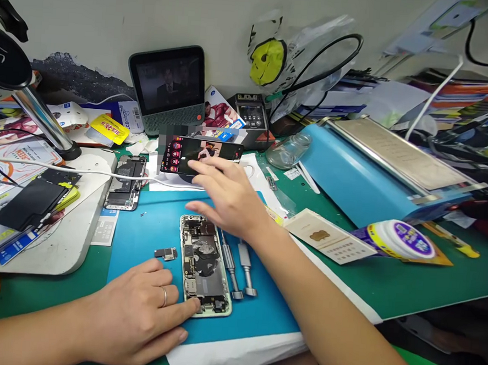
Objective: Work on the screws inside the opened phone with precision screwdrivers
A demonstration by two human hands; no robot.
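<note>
An opened phone (206, 263) with its inner boards exposed lies on the blue mat. My left hand (145, 311) rests beside it, index fingertip touching its lower end and the other fingers loosely bent; it grasps nothing. Above the mat, my right hand (226, 195) reaches with spread fingers to a lit smartphone (200, 156) leaning sideways at the back, a fingertip at its screen. Two metal screwdrivers (239, 267) lie right of the opened phone. A small phone part (166, 253) sits to its left. A detached phone screen assembly (125, 182) lies farther back left.
A display device (167, 87) stands against the wall. On the right are a blue machine (364, 168), a glass jar (289, 150) and a tipped white-lidded tub (406, 239). A metal lamp pole (45, 115) rises at left; a white cable (83, 170) crosses to the smartphone.
</note>
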